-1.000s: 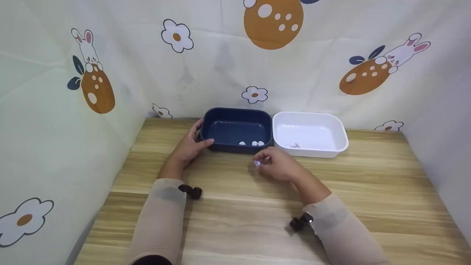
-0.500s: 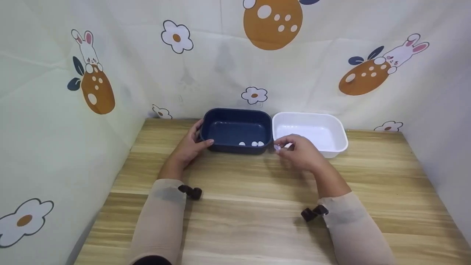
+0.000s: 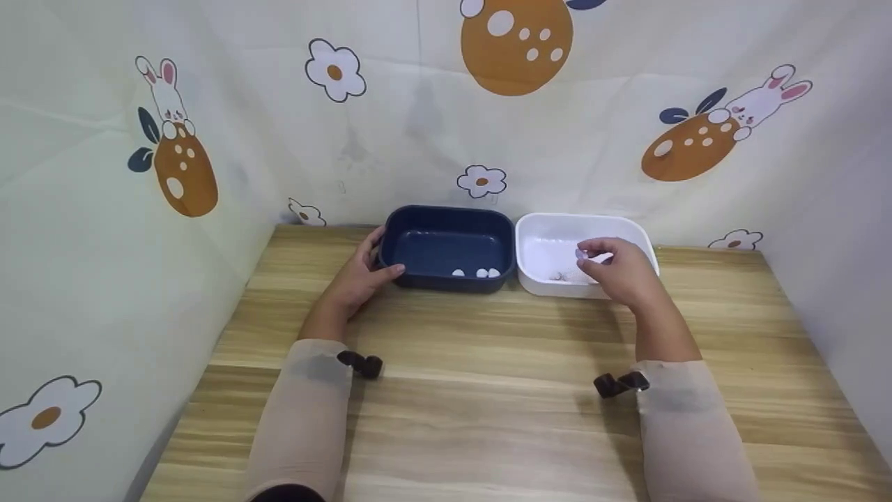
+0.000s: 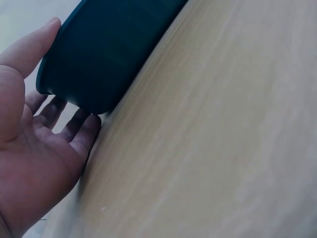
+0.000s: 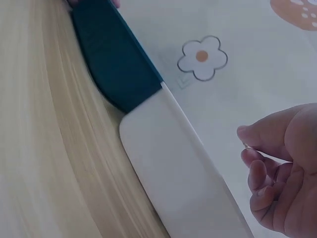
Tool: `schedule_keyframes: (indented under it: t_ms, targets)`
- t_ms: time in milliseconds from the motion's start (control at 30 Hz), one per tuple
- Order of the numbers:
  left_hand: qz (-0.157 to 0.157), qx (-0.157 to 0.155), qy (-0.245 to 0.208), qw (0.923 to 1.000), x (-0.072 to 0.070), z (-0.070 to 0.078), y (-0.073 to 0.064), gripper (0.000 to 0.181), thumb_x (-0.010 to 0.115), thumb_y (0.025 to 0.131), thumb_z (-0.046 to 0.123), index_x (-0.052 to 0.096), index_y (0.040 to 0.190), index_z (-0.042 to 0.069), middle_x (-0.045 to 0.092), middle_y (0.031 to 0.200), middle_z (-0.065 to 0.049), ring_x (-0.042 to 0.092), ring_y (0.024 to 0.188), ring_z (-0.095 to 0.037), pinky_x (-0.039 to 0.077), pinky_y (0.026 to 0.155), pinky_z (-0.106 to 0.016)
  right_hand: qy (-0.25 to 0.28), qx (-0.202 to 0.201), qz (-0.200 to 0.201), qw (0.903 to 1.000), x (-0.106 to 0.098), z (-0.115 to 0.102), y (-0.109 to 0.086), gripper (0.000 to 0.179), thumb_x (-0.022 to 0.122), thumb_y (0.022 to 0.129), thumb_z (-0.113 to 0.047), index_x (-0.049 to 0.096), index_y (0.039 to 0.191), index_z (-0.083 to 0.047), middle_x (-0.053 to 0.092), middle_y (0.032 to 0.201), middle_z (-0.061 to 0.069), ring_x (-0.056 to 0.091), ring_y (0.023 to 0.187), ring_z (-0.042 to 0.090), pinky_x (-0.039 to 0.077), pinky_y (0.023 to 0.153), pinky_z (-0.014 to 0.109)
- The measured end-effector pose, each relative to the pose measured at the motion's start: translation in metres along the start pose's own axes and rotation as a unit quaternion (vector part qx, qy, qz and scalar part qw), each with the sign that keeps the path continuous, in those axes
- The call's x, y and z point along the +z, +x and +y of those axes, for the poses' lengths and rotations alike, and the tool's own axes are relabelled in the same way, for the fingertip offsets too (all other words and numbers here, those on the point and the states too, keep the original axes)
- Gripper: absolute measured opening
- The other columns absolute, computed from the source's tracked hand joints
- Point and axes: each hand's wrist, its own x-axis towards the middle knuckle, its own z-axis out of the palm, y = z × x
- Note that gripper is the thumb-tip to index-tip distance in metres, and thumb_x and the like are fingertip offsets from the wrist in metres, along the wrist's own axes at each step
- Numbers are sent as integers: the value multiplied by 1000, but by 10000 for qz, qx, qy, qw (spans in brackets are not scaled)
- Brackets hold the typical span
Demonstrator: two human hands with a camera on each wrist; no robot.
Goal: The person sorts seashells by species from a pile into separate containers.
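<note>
My left hand grips the left end of a dark blue plastic bin, its thumb on the front rim. In the left wrist view, the fingers reach around the bin's lower corner. Several small white pieces lie along the front inside that bin. Above the white plastic bin, my right hand pinches a small, shiny, pale lilac piece between thumb and fingertips. Only a sliver of the piece shows in the right wrist view. Small clear bits lie inside the white bin, partly hidden by the hand.
Both bins stand side by side at the back of a wood-grain table, close to a printed cloth backdrop. Cloth walls also rise at left and right. A small dark camera is strapped to each sleeved forearm.
My right hand has moved rightward and up from in front of the blue bin to over the white bin, carrying the lilac piece. The left hand has stayed on the blue bin.
</note>
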Motion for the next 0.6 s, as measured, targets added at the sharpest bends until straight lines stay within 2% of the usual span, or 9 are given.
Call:
schedule_keyframes:
  t_ms: [233, 600]
  targets:
    - [-36, 49, -55, 10000, 0, 2, -1, 98, 82, 95, 15, 22, 172, 22, 26, 179, -9, 28, 165, -25, 32, 133, -43, 86, 365, -36, 9993, -7, 4, 1, 41, 68, 104, -29, 68, 139, -9, 65, 136, 14, 56, 112, 28, 51, 89, 33]
    - [-23, -88, 30, 10000, 0, 4, -2, 100, 83, 95, 17, 20, 172, 24, 25, 179, -8, 26, 166, -25, 31, 133, -44, 2, 303, 36, 9995, -4, 2, 1, 44, 69, 103, -27, 67, 142, -7, 66, 135, 15, 58, 112, 28, 51, 87, 32]
